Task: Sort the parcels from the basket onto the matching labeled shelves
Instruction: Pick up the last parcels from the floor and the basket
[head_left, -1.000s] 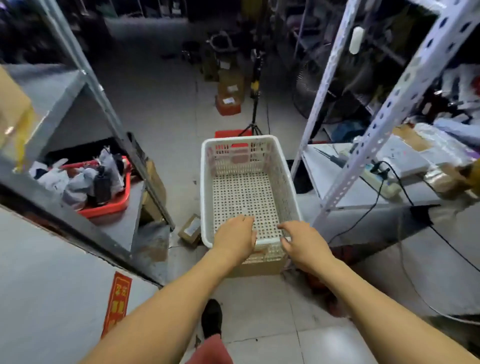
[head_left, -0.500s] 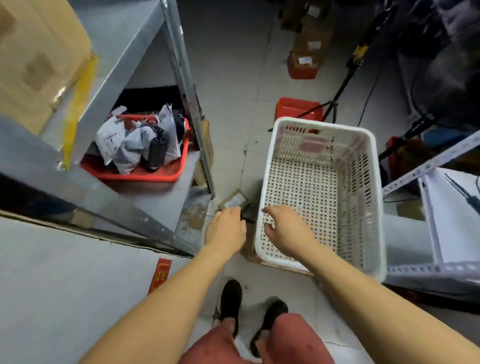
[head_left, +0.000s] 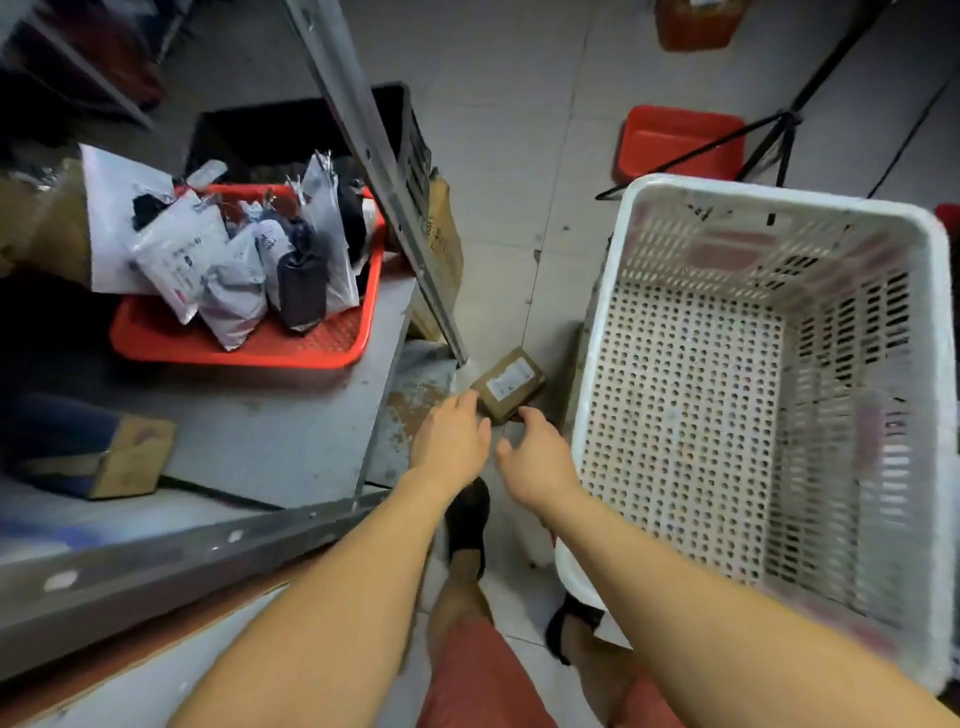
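Down on the floor, a small brown parcel (head_left: 508, 383) lies between the shelf post (head_left: 384, 171) and the white basket (head_left: 592, 364). Both hands reach it: left hand (head_left: 451, 441) and right hand (head_left: 537, 457), fingers loosely spread, holding nothing yet. Their fingertips hide the parcel's near edge; its label is unreadable.

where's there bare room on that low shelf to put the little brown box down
Bare grey shelf lies in front of the red tray, between it, the dark box at left and the shelf's near edge. The tray itself is crowded with bagged parcels. The white basket looks empty.
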